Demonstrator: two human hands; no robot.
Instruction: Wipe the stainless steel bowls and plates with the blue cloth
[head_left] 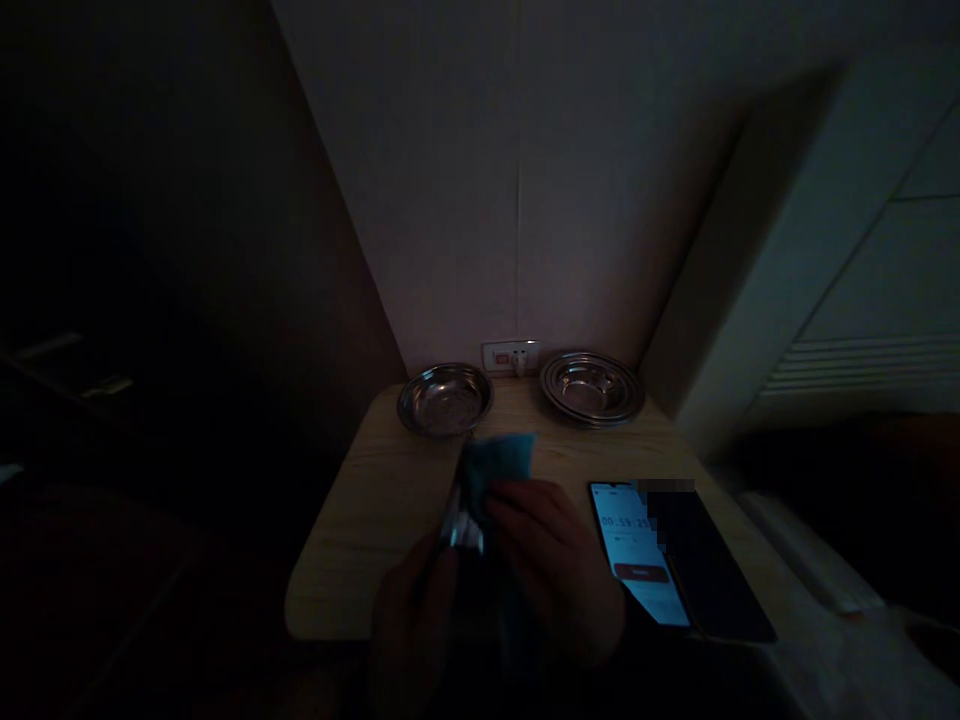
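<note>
The scene is very dim. My right hand (551, 560) is closed over a blue cloth (499, 465) above the near edge of a small wooden table (367, 510). My left hand (416, 610) sits lower and to the left, its fingers curled round a shiny metal item (463, 530) that the cloth presses against. I cannot make out what the metal item is. Two steel dishes stand at the back of the table: a smaller bowl (445, 398) on the left and a stack of plates (592, 388) on the right.
A lit phone (637, 560) showing a timer lies on the table's right side, next to a dark flat object (709, 570). A wall socket (511, 356) sits on the wall behind the dishes. A white cabinet (840, 260) stands to the right.
</note>
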